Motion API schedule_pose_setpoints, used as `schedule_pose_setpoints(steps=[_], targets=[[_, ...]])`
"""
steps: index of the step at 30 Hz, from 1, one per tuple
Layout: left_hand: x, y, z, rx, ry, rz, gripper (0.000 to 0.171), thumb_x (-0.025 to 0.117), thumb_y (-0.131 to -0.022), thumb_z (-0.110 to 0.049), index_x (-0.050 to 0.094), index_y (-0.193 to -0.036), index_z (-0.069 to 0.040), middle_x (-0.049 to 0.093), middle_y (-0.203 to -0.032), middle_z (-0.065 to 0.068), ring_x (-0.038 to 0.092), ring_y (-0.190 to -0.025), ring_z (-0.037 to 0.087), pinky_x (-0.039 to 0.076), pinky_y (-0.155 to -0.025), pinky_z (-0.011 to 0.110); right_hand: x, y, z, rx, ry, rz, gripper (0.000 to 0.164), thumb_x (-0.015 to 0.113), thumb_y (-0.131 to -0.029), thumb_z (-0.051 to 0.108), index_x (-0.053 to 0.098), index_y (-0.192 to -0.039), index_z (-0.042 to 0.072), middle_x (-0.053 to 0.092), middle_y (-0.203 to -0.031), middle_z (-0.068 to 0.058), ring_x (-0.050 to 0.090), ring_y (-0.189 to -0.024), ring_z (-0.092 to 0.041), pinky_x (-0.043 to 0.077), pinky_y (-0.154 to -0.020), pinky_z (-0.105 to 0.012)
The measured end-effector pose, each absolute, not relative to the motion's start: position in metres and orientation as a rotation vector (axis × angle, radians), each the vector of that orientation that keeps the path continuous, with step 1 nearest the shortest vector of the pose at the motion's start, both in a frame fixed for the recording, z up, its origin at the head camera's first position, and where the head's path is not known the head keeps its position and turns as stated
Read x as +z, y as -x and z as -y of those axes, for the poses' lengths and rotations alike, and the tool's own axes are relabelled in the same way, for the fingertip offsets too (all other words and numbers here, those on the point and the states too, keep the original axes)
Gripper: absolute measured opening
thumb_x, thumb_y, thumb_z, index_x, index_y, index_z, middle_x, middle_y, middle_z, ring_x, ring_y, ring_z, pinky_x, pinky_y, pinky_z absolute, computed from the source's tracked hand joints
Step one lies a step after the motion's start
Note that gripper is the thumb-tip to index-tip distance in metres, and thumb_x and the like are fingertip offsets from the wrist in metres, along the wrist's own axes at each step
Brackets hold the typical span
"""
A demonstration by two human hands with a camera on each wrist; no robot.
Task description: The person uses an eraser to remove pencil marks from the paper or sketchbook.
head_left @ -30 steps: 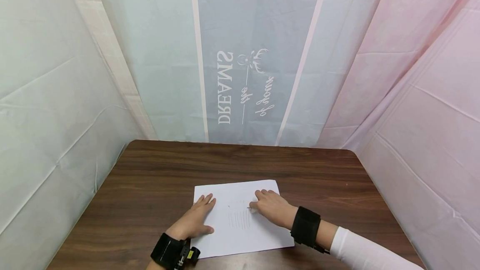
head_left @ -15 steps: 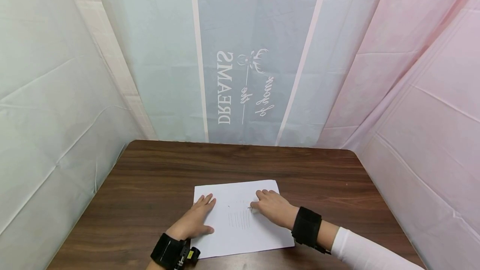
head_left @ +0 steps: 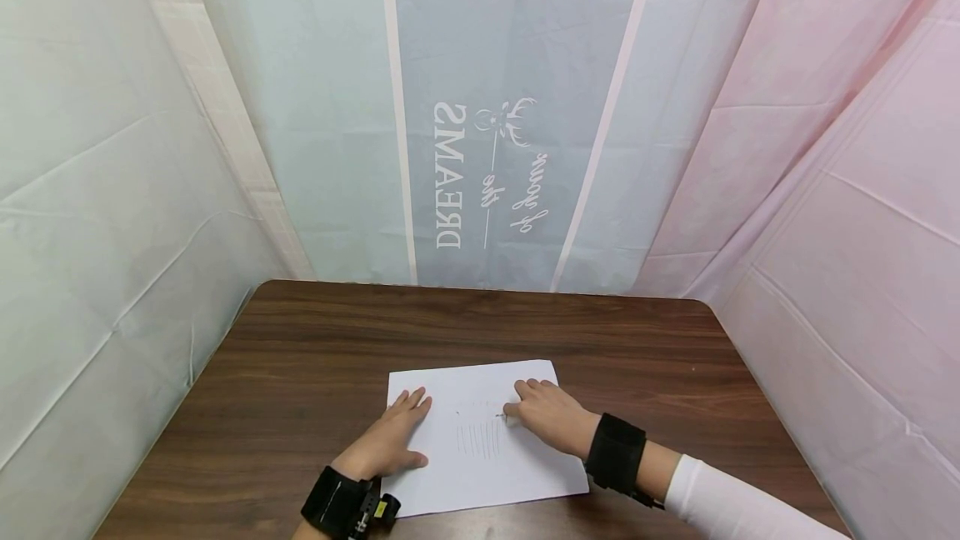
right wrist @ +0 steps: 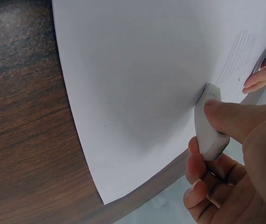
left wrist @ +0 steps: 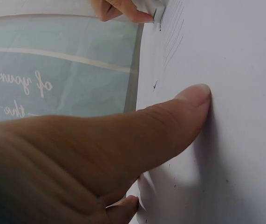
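A white sheet of paper (head_left: 517, 473) lies on the brown table, with a group of thin, near-parallel pencil lines (head_left: 477, 439) in its middle and a few small dark marks above them. My left hand (head_left: 386, 440) rests on the paper's left side, fingers spread and thumb (left wrist: 188, 107) apart. Between the thumb and curled fingers of my right hand (head_left: 550, 417) is a white eraser (right wrist: 207, 123). One end of it meets the paper just right of the lines. In the head view the hand mostly hides the eraser.
The dark wood-grain table (head_left: 315, 340) extends around the sheet on all sides. Hanging cloth (head_left: 510, 40) with mirrored lettering stands behind it, and more cloth hangs at left and right. Black bands (head_left: 615, 452) wrap both wrists.
My right hand has shifted slightly to the right across the paper, still gripping the eraser. The left hand and the sheet have stayed in place.
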State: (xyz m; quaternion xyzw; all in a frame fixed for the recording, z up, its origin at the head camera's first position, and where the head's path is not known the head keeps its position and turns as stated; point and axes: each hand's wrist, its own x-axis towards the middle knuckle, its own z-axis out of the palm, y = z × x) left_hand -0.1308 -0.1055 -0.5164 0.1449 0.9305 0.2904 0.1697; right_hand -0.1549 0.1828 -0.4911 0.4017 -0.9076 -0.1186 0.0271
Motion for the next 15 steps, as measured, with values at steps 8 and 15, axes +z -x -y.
schedule_pose_setpoints(steps=[8, 15], targets=[[-0.5169, 0.1305, 0.1052, 0.833, -0.411, -2.642, 0.085, 0.088, -0.075, -0.014, 0.047, -0.148, 0.002, 0.031, -0.164, 0.021, 0.022, -0.154, 0.047, 0.025, -0.121, 0.065, -0.4926, 0.1554, -0.1864, -0.359, -1.244, 2.790, 0.022, 0.073, -0.090, 0.020, 0.077, -0.112, 0.023, 0.065, -0.093, -0.001, 0.054, -0.077, -0.012, 0.053, -0.070, -0.026], [-0.5151, 0.1316, 0.1056, 0.821, -0.418, -2.640, 0.085, 0.087, -0.076, -0.015, 0.046, -0.149, 0.002, 0.031, -0.164, 0.021, 0.022, -0.154, 0.047, 0.025, -0.121, 0.065, -0.4885, 0.1554, -0.1874, -0.349, -1.242, 2.810, 0.023, 0.074, -0.089, 0.019, 0.077, -0.112, 0.023, 0.064, -0.092, -0.002, 0.050, -0.075, -0.012, 0.050, -0.067, -0.026]])
